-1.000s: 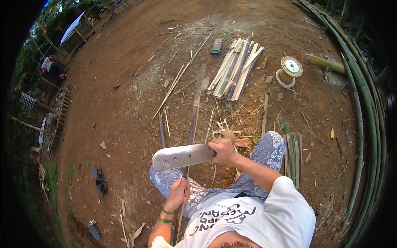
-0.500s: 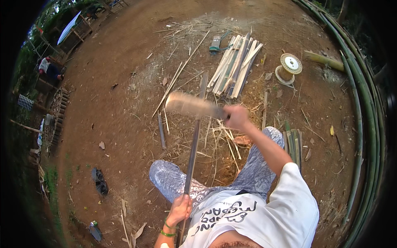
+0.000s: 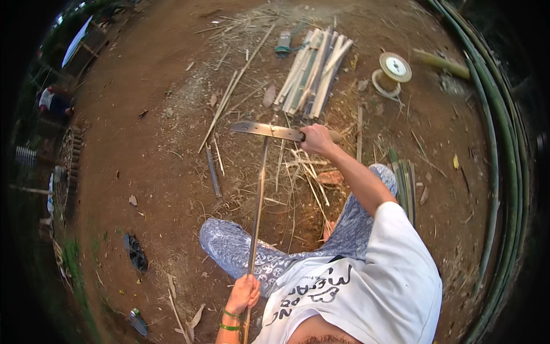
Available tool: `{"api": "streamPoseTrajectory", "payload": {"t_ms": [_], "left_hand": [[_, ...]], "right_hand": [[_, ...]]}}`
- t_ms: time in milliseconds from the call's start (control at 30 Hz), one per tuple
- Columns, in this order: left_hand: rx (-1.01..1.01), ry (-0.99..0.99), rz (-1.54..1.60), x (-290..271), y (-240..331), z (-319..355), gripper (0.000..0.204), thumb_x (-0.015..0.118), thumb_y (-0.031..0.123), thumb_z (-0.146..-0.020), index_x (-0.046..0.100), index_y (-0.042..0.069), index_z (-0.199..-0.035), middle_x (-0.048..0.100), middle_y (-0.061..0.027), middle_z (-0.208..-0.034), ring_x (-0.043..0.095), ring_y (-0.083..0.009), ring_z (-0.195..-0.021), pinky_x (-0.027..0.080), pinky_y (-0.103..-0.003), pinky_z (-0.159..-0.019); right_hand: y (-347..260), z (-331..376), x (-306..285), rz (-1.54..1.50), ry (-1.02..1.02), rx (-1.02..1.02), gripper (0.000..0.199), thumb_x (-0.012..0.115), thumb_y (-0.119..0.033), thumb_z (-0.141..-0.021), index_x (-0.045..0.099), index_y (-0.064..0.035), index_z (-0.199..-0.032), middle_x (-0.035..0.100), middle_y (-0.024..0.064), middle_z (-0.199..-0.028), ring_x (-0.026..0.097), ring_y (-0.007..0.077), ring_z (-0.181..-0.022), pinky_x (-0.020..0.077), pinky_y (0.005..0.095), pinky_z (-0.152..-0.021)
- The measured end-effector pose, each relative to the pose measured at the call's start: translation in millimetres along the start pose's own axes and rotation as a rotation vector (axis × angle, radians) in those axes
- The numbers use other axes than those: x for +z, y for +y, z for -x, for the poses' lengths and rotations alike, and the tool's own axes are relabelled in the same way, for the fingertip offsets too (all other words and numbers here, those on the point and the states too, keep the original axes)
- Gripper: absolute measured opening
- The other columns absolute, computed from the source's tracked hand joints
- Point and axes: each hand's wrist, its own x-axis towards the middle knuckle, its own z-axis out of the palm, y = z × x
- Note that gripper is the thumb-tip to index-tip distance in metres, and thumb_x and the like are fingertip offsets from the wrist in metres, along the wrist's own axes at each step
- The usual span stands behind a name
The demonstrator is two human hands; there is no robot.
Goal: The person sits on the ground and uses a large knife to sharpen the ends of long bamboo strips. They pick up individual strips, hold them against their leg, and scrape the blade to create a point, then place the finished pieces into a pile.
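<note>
My left hand [image 3: 243, 293] grips the near end of a long thin bamboo strip [image 3: 258, 206] that runs away from me over my patterned trouser leg. My right hand [image 3: 317, 139] is stretched forward and holds the handle of a big knife [image 3: 266, 130]. Its broad metal blade lies flat and points left, resting at the far end of the strip. I sit on bare brown earth with knees bent.
A pile of split bamboo slats [image 3: 314, 71] lies ahead, a spool of cord [image 3: 392, 70] to its right. Long green bamboo poles [image 3: 504, 172] curve along the right side. Short green strips [image 3: 404, 180] lie by my right knee. Dark sandals [image 3: 136, 252] lie at the left.
My right hand has swung the knife from just above my knee out to the far end of the strip. My left hand slid back toward my body along the strip.
</note>
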Motion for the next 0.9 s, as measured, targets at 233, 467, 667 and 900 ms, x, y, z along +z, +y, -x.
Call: {"api": "streamPoseTrajectory", "payload": {"t_ms": [233,467,667,900], "left_hand": [[-0.104,-0.026,0.045,-35,-72,100,0.042,0.060,0.043,-0.097,0.041,0.010,-0.082,0.040,-0.0001,-0.055,0.038,-0.0082,-0.036,0.030,-0.025,-0.032],[-0.047,0.037,0.080,-45,16,9,0.031,0.057,0.034,-0.099,0.044,0.012,-0.083,0.036,0.0060,-0.054,0.036,-0.0052,-0.039,0.033,-0.022,-0.032],[0.072,-0.081,0.004,-52,108,-48,0.038,0.040,0.042,-0.106,0.047,0.012,-0.084,0.036,0.0067,-0.052,0.031,-0.0051,-0.038,0.028,-0.021,-0.033],[0.710,0.221,-0.734,-8,229,-183,0.025,0.051,0.029,-0.104,0.049,0.010,-0.089,0.046,0.0055,-0.057,0.044,-0.0040,-0.045,0.036,-0.023,-0.040]], "right_hand": [[113,-28,8,-0.241,0.003,0.714,0.041,0.065,-0.034,-0.078,0.072,-0.0006,-0.101,0.072,0.0214,-0.100,0.071,0.0338,-0.094,0.0555,0.0443,-0.080],[81,23,99,0.023,-0.047,0.545,0.028,0.063,-0.029,-0.080,0.072,-0.0059,-0.092,0.070,0.0117,-0.081,0.070,0.0235,-0.077,0.0569,0.0399,-0.072],[-14,81,187,-0.184,-0.299,0.575,0.052,0.074,-0.040,-0.078,0.069,-0.0013,-0.111,0.068,0.0211,-0.107,0.069,0.0316,-0.096,0.0559,0.0426,-0.084],[-206,124,105,-1.327,-0.383,-0.028,0.052,0.050,-0.042,-0.102,0.053,-0.0014,-0.134,0.064,0.0166,-0.125,0.059,0.0272,-0.119,0.0457,0.0428,-0.101]]}}
